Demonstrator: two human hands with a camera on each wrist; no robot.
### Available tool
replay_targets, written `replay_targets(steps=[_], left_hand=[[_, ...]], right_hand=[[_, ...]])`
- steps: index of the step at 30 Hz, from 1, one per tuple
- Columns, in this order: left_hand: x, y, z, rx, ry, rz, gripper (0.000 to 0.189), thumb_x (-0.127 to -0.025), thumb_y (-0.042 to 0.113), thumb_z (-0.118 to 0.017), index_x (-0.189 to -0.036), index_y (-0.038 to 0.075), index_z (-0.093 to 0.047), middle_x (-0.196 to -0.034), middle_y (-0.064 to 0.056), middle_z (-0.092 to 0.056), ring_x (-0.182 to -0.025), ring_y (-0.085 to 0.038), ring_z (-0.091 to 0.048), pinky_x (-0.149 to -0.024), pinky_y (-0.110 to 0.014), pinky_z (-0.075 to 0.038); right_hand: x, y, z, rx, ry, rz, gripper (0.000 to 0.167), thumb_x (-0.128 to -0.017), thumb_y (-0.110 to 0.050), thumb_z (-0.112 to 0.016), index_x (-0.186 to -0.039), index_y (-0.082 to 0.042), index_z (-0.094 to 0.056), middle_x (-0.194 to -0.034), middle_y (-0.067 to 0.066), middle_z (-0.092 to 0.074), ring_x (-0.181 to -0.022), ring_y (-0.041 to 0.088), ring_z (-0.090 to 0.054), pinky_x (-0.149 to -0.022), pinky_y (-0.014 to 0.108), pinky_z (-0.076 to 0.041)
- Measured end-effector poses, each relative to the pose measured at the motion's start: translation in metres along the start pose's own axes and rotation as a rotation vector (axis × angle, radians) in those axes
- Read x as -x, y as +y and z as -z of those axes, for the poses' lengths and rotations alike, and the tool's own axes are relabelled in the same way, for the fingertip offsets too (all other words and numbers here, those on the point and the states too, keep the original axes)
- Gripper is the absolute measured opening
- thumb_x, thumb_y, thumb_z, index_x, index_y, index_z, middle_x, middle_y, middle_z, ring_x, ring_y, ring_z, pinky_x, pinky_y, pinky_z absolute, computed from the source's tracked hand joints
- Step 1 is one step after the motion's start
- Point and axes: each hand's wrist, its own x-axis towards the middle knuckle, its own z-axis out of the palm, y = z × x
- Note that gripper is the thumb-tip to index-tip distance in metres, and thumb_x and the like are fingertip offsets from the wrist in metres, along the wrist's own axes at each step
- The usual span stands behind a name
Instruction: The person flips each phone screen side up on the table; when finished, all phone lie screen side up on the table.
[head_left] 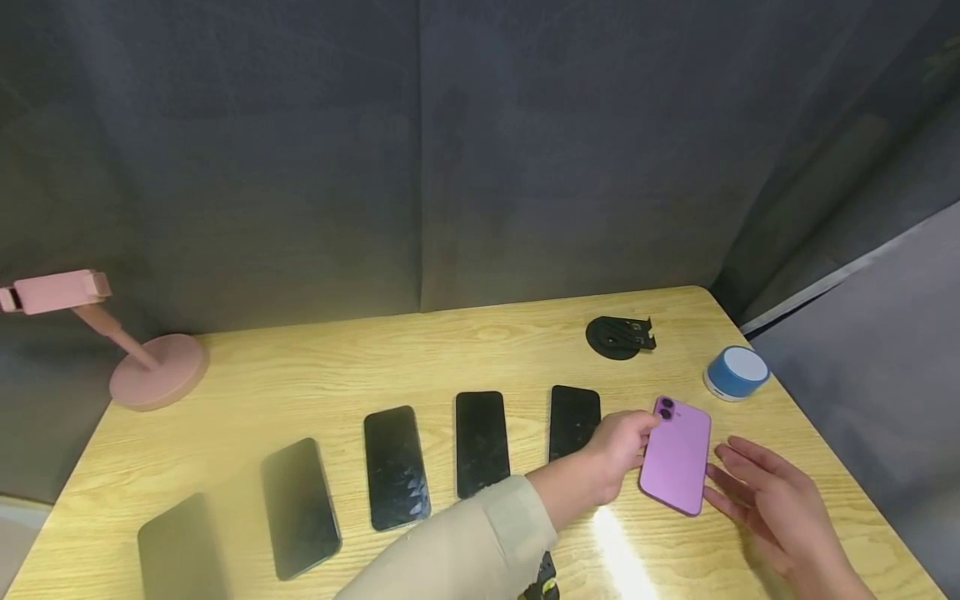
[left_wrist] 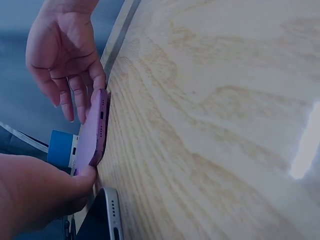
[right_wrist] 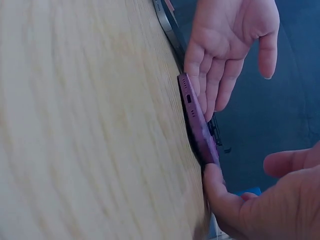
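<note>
A purple phone (head_left: 677,457) lies with its back up, twin camera lenses at its upper left corner. My left hand (head_left: 618,454) is at its left edge; in the right wrist view that hand (right_wrist: 225,55) has extended fingers against the phone (right_wrist: 197,120) and its thumb held apart. On the opposite side, my right hand (head_left: 783,504) has its fingertips at the right edge. The right wrist view shows one finger of the right hand (right_wrist: 270,200) touching the phone's side, the thumb raised away from it. A dark-screened phone (head_left: 573,421) lies just left of my left hand.
Several more phones, such as this one (head_left: 397,467), lie in a row to the left. A black folding stand (head_left: 618,336) and a blue round speaker (head_left: 735,373) are behind. At far left stands a pink phone stand (head_left: 159,371). Dark curtain (head_left: 420,167) borders the table (head_left: 360,358).
</note>
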Motion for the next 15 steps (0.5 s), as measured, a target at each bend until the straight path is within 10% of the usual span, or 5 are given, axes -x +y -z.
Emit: replay_targets(steps=[15], left_hand=[[0.004, 0.002, -0.004, -0.200, 0.033, -0.014, 0.033, -0.090, 0.015, -0.064, -0.117, -0.002, -0.069, -0.114, -0.003, -0.067, -0.114, -0.023, -0.058, -0.102, -0.040, -0.044]], right_hand=[[-0.001, 0.011, 0.000, -0.151, -0.165, 0.014, 0.036, -0.110, -0.013, -0.033, -0.146, -0.019, -0.037, -0.113, 0.003, -0.069, -0.105, 0.020, -0.067, -0.091, 0.042, -0.053]])
